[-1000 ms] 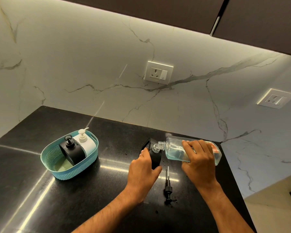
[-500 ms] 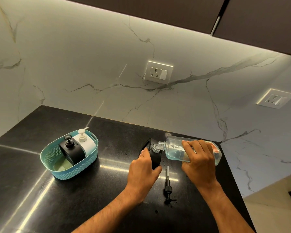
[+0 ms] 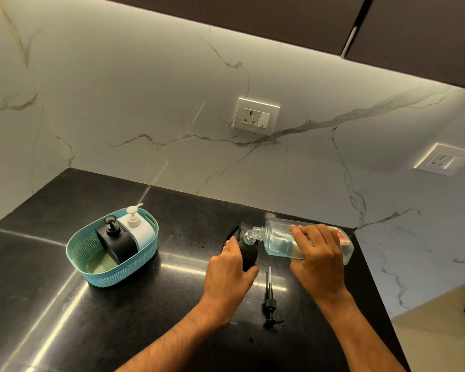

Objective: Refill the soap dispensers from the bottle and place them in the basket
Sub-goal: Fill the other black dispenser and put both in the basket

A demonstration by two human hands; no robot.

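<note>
My left hand [image 3: 230, 275] grips a black soap dispenser [image 3: 247, 253] standing on the black counter, its pump removed. My right hand [image 3: 318, 260] holds a clear refill bottle [image 3: 278, 238] tipped on its side, neck against the dispenser's opening, with a little clear liquid inside. The black pump [image 3: 269, 304] with its tube lies on the counter between my forearms. To the left, a teal basket [image 3: 91, 261] holds a black dispenser [image 3: 116, 241] and a white dispenser [image 3: 140, 226], both with pumps on.
The black counter [image 3: 51, 304] ends at a marble wall behind and drops off at its right edge near the bottle. Two wall sockets [image 3: 255, 116] sit on the marble. Dark cabinets hang overhead.
</note>
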